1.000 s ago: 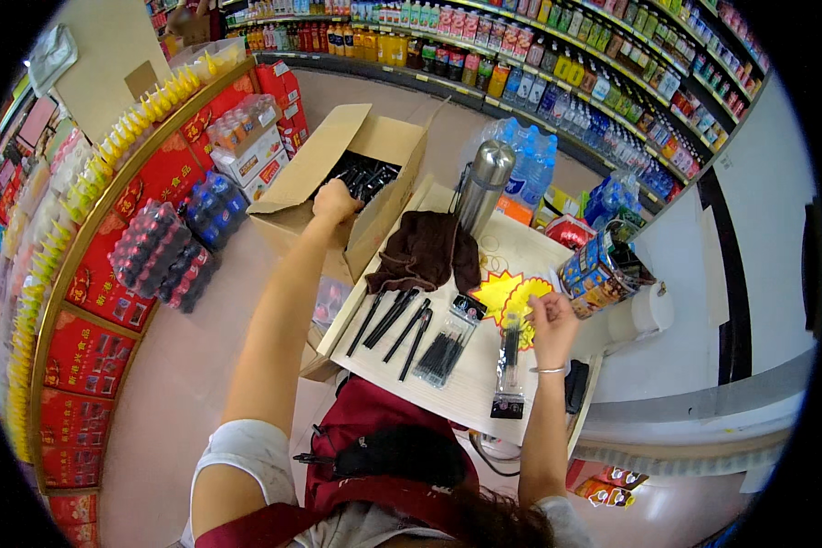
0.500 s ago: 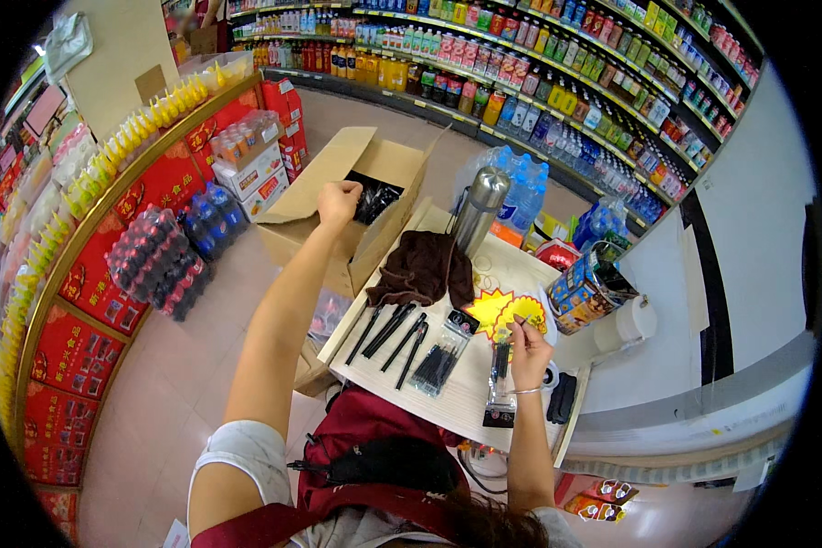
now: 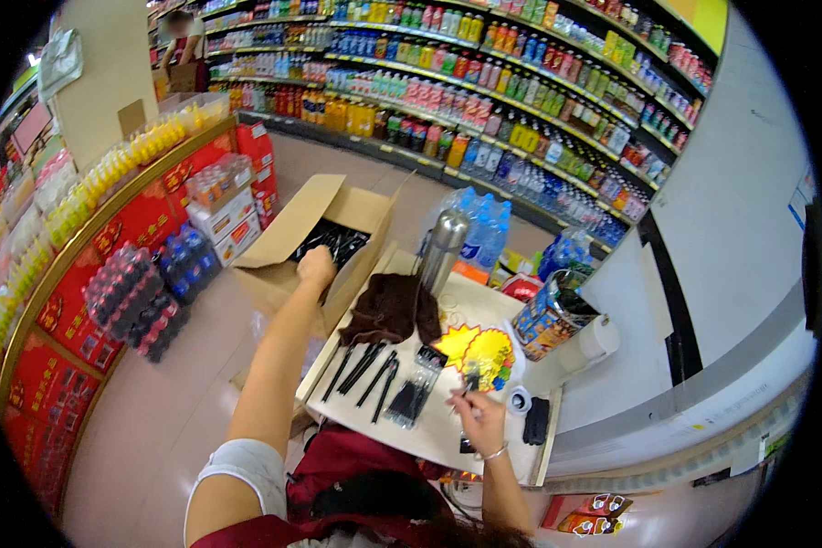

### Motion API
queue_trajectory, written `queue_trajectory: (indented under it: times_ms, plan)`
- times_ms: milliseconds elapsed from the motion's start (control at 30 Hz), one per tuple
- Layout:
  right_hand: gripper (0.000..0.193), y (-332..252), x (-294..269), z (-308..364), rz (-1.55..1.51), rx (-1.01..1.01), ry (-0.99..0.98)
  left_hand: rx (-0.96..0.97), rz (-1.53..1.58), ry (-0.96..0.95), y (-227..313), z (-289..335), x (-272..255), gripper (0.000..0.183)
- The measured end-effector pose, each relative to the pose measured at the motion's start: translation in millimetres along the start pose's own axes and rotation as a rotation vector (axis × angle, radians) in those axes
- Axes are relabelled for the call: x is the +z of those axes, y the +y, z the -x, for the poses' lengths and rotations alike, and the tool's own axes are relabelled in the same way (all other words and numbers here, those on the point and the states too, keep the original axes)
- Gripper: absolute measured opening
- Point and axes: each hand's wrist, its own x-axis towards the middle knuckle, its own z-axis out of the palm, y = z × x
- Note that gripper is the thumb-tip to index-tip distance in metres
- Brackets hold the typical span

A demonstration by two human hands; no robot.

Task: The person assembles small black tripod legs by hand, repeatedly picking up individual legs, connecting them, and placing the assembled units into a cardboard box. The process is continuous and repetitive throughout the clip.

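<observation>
My left hand (image 3: 317,267) reaches into an open cardboard box (image 3: 288,205) at the table's far left. Its fingers are curled against shiny black packets (image 3: 341,245), and what they grip is hidden. My right hand (image 3: 481,422) is pinched on a clear packet with dark contents (image 3: 472,374) over the table's near right; the hand covers much of it. To its left lies another clear packet of thin black sticks (image 3: 411,395). Several loose black pen-like sticks (image 3: 361,370) lie left of that, below a brown cloth (image 3: 379,310).
A steel flask (image 3: 443,247) stands behind the cloth on the pale table (image 3: 429,440). Yellow starburst cards (image 3: 486,352), a tape roll (image 3: 519,402) and a dark folded item (image 3: 536,422) lie to the right. Bottled packs (image 3: 128,292) stand on the floor at left; drink shelves (image 3: 447,110) line the back.
My left hand has gone deeper into the box. My right hand has moved nearer to me, over the packet. The whole view has shifted, and a person now shows at the far left.
</observation>
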Motion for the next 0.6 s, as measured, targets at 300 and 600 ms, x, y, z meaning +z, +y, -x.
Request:
queue_trajectory:
  times_ms: [300, 600]
  plan:
    - [0.013, 1.6, -1.1, 20.5, -0.1, 0.081, 0.117, 0.217, 0.661, 0.433, -22.6, -26.5, -6.7, 0.017]
    - [0.019, -6.3, 14.9, 20.4, -0.264, 0.201, 0.097, 0.456, 1.232, 0.145, 20.1, 144.3, -124.1, 0.022]
